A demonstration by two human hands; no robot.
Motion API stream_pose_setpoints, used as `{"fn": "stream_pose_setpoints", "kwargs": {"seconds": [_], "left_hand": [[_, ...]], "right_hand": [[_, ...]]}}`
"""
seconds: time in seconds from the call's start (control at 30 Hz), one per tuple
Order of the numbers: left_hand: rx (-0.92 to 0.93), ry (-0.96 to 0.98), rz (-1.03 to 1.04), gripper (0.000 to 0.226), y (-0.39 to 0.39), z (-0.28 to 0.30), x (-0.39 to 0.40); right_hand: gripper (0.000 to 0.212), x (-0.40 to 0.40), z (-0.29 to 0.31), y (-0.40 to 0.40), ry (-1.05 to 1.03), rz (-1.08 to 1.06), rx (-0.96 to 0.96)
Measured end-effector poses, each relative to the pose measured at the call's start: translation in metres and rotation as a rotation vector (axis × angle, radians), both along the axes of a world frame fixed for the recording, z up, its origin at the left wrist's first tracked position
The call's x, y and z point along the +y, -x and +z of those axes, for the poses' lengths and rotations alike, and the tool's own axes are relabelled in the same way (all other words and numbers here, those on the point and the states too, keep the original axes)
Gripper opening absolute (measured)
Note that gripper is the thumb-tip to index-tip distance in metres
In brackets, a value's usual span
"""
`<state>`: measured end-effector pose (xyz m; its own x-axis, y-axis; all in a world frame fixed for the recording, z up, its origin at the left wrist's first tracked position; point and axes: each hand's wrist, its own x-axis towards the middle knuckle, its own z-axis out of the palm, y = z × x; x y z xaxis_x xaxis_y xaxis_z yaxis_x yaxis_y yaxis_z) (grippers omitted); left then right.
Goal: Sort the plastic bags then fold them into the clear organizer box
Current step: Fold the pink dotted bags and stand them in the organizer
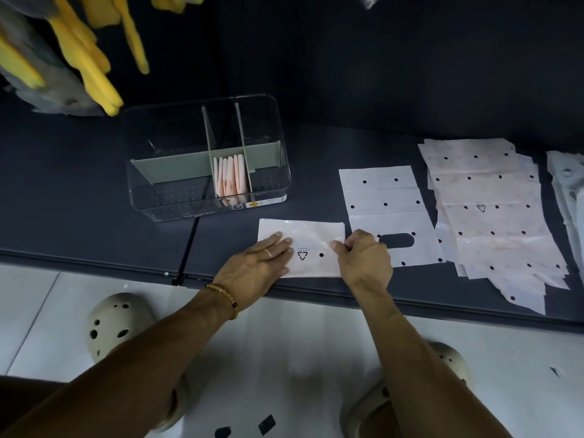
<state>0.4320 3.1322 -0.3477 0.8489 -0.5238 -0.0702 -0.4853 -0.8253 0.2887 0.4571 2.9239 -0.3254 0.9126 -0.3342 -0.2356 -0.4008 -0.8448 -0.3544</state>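
Observation:
A half-folded white plastic bag (311,238) with black dots and a triangle mark lies near the front edge of the dark shelf. My left hand (257,268) presses flat on its left part. My right hand (365,259) pinches its right edge with curled fingers. Behind and to the left stands the clear organizer box (205,156) with grey-green dividers; several folded pinkish bags (230,177) stand upright in its middle front compartment. One flat white bag (387,213) with a handle cutout lies to the right of my hands.
A spread stack of pinkish dotted bags (493,213) covers the right side of the shelf, with more clear bags (568,197) at the far right. Yellow and grey items (72,52) hang at the upper left. The shelf's front edge (94,263) runs below my hands.

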Motion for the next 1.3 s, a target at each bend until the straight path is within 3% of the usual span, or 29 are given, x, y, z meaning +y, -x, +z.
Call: {"fn": "stream_pose_setpoints", "kwargs": {"seconds": [0.07,0.13,0.27,0.47,0.63,0.8,1.0,1.1,1.2,1.3], "left_hand": [[0.01,0.043,0.017,0.046,0.001,-0.003,0.002],[0.001,0.07,0.018,0.046,0.002,-0.002,0.001],[0.043,0.097,0.012,0.053,0.004,-0.006,0.003],[0.017,0.06,-0.018,0.048,0.0,-0.006,0.007],[0.048,0.027,-0.003,0.05,-0.001,-0.009,0.007],[0.084,0.062,0.034,0.049,-0.003,-0.007,0.007],[0.155,0.031,0.066,0.066,-0.003,-0.003,0.007],[0.105,0.06,0.076,0.051,-0.003,0.0,0.004],[0.107,0.11,0.101,0.039,-0.006,0.008,0.0],[0.225,0.115,0.173,0.037,-0.014,0.018,-0.001]], "right_hand": [[0.024,0.009,-0.002,0.012,0.181,0.209,-0.234],[0.03,0.03,-0.009,0.026,0.148,0.44,-0.427],[0.052,0.057,-0.033,0.045,0.005,0.667,-0.212],[0.041,0.004,-0.029,0.046,0.041,0.734,-0.344],[0.036,-0.04,-0.018,0.048,0.119,0.728,-0.29],[0.03,-0.023,-0.009,0.053,0.144,0.745,-0.406],[0.021,-0.011,-0.005,0.047,0.125,0.753,-0.35],[0.016,-0.007,0.001,0.039,0.005,0.63,-0.313],[0.027,-0.005,0.003,0.031,-0.029,0.6,-0.266],[0.012,-0.008,0.004,0.023,-0.108,0.495,-0.202]]}}
